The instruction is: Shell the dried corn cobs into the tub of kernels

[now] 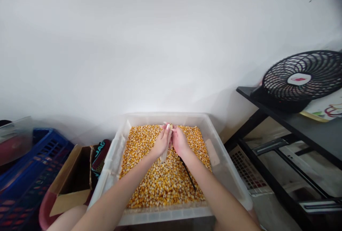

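Both hands meet over a clear plastic bin [213, 131] of loose corn kernels [162, 181]. The left hand [161, 142] and right hand [179, 142] are clamped together around a pale corn cob [165, 155].

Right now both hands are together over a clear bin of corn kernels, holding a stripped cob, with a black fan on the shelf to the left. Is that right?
Not quite. The head view shows the black fan on the shelf to the right, not the left. The rest holds: left hand and right hand meet over the clear bin of corn kernels, holding the stripped cob.
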